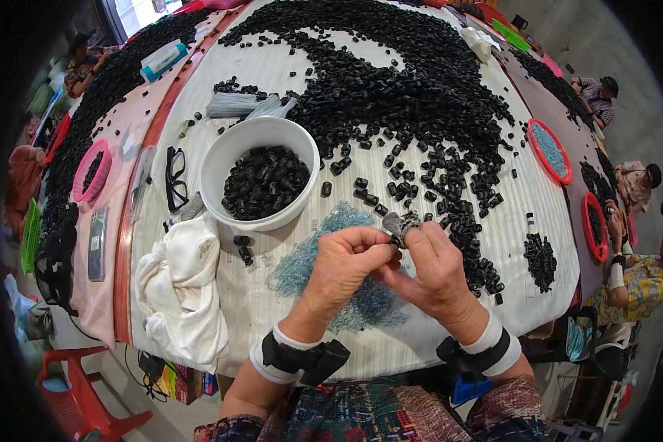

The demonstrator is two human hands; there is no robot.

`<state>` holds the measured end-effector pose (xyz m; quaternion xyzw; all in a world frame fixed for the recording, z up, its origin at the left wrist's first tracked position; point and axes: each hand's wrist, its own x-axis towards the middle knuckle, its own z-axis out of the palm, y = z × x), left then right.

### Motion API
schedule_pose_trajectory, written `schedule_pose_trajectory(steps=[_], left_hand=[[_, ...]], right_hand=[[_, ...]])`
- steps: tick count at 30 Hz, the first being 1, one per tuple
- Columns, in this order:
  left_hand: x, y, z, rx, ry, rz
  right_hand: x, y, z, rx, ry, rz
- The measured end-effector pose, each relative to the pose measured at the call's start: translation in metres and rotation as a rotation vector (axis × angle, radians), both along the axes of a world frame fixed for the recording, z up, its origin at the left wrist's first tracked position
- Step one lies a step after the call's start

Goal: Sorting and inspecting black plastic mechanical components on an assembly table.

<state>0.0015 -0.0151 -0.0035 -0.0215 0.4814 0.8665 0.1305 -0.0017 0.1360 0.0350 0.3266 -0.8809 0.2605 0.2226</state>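
My left hand [340,267] and my right hand [436,271] meet above the near middle of the table, both closed with fingertips pinched together. Something small and dark shows between them, mostly hidden by the fingers. Grey, wrinkled fabric [401,223] sits at the right fingertips. Beneath the hands spreads a pile of tiny bluish, translucent pieces [324,254]. A white bowl [212,166] to the left holds many small black cylindrical parts [265,180]. Beyond the hands, a large heap of similar black parts [390,103] covers much of the table.
Left of the bowl lie black-framed glasses [175,180] and a crumpled white cloth [180,287]. Bundled grey strips [232,105] rest behind it. A small black pile [540,261] lies at right. Red-rimmed trays [549,151] and other people [637,283] flank the table; a red chair [88,398] stands lower left.
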Motion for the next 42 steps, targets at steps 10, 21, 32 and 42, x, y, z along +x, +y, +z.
schedule_pose_trajectory(steps=[10, 21, 32, 42], left_hand=[[0.001, 0.002, 0.001, -0.101, 0.017, -0.028], [-0.001, -0.003, -0.003, -0.129, -0.001, -0.148], [0.002, 0.004, 0.001, -0.071, 0.015, -0.197], [-0.016, -0.032, 0.022, -0.015, 0.207, 0.573]], right_hand=[[-0.002, 0.01, 0.0, 0.076, 0.043, -0.013], [-0.002, 0.015, -0.007, 0.119, 0.052, 0.017], [0.0, 0.026, -0.004, 0.136, 0.061, 0.044], [-0.028, 0.074, 0.002, -0.108, -0.193, -0.185]])
